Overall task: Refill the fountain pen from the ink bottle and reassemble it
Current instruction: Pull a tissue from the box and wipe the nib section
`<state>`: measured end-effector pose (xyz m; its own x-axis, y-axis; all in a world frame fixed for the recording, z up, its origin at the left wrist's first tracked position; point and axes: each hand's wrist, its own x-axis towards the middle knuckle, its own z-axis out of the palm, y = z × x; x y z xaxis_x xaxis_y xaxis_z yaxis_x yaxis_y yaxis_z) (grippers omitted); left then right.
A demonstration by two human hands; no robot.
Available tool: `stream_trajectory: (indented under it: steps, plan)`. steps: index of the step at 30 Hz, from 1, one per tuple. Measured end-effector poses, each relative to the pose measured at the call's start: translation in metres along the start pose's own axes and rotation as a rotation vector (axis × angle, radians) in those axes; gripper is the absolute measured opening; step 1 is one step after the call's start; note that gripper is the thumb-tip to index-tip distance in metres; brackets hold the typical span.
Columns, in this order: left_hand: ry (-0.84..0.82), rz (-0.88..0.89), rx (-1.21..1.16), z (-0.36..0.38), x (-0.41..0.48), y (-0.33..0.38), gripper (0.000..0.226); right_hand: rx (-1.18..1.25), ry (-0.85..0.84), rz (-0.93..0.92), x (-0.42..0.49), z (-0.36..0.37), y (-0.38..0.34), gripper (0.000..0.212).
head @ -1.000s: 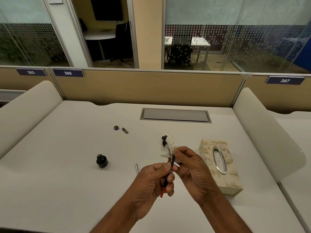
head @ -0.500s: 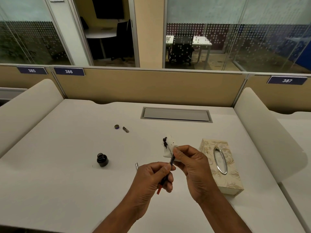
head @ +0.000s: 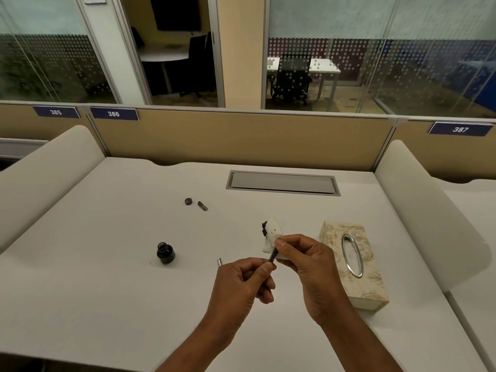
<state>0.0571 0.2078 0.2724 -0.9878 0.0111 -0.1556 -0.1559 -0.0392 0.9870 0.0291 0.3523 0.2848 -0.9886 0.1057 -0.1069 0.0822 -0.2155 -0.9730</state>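
- Fingers (head: 264,292) of the left hand (head: 239,288) curl around the pen (head: 272,256) at its lower end; the right hand (head: 311,264) pinches a stained tissue (head: 272,232) around its upper end, just beyond.
- Hard pinching could bend the hidden nib, or wet ink could smear onto skin.
- Open bottle (head: 165,253), well left of the left fingers, could tip if a hand sweeps out carelessly.

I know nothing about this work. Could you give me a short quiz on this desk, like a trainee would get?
1. True or false: the ink bottle is closed.
2. What does the right hand hold against the pen? A a stained tissue, B a coin, C a ruler.
3. Fill in: the tissue box stands to the hands' ____.
Key: 1 false; 2 A; 3 right.
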Motion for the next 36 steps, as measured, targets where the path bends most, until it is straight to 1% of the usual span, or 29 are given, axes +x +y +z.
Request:
stream_trajectory:
  steps: [9, 12, 14, 16, 19, 22, 26, 30, 33, 36]
  plan:
    - [0.016, -0.017, 0.014, 0.001, -0.009, -0.005, 0.015, 0.046, 0.042, 0.032, -0.006, -0.001, 0.005, 0.008]
    - [0.046, -0.04, -0.042, 0.0, -0.013, -0.005, 0.016, 0.065, 0.043, 0.032, -0.006, -0.003, 0.005, 0.009]
    - [0.088, -0.075, -0.138, -0.004, -0.015, -0.004, 0.017, 0.053, 0.034, 0.008, -0.008, -0.004, 0.007, 0.009]
    - [0.139, -0.122, -0.277, -0.007, -0.015, -0.002, 0.021, -0.014, 0.025, -0.043, -0.011, -0.005, 0.009, 0.009]
    - [0.219, -0.163, -0.456, -0.013, -0.014, 0.001, 0.023, -0.236, 0.002, -0.181, -0.018, -0.006, 0.014, 0.011]
    - [0.295, -0.15, -0.526, -0.019, -0.013, 0.002, 0.026, -0.398, -0.047, -0.332, -0.029, -0.004, 0.016, 0.021]
    - [0.343, -0.107, -0.608, -0.024, -0.016, 0.004, 0.032, -0.595, -0.045, -0.489, -0.034, -0.002, 0.022, 0.016]
    - [0.363, -0.039, -0.585, -0.025, -0.022, 0.007, 0.028, -0.703, -0.049, -0.529, -0.038, 0.008, 0.028, 0.015]
    - [0.347, -0.004, -0.533, -0.028, -0.025, 0.009, 0.027, -0.724, -0.053, -0.525, -0.045, 0.023, 0.032, 0.017]
    - [0.337, 0.013, -0.54, -0.043, -0.02, 0.009, 0.026, -0.724, -0.069, -0.494, -0.053, 0.048, 0.038, 0.02]
